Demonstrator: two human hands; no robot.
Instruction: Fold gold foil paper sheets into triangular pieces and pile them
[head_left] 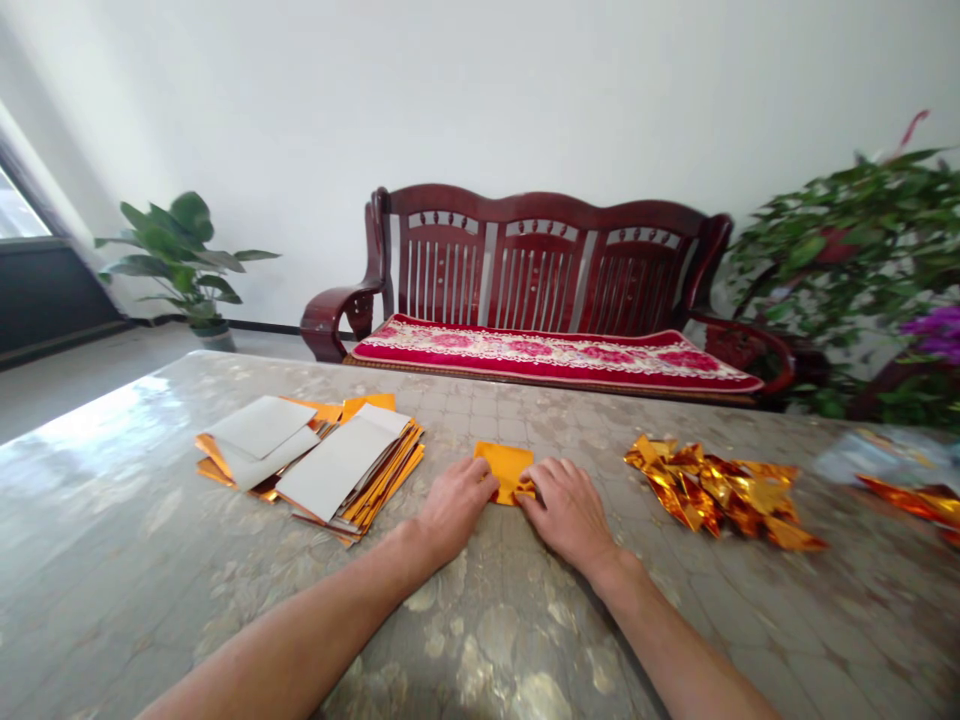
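A gold foil-paper sheet (505, 462) is held on the tabletop (480, 640), its left edge pinched by the fingers of the left hand (454, 505), its near right corner by those of the right hand (570, 510). Foil-backed papers (337, 465) are stacked left of the sheet, folded foil pieces (709, 485) heaped right; beyond it, a carved wooden bench (540, 262) is seen.

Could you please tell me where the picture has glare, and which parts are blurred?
Head view, left: white glare on the table; head view, right: bright highlights on the gold foil pieces, while the clear plastic and purple flowers near the edge look smeared; head view, centre: the small orange sheet is more distinct.
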